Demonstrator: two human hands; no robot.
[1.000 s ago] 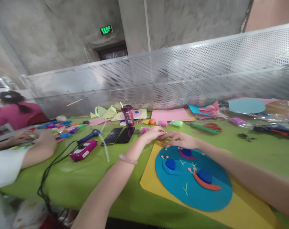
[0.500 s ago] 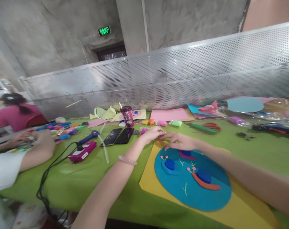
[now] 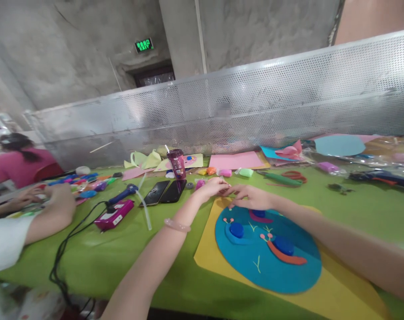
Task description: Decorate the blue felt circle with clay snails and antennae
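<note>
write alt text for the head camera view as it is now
Two bare hands, left and right, meet fingertip to fingertip above the far edge of a blue oval decorated with clay snails. It lies on yellow paper on a green table, with phones, a cup and craft supplies around.

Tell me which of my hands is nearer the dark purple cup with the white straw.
Left. The left hand is right of the dark purple cup, nearer you; the right hand is farther right, at the far edge of the blue paper oval.
</note>
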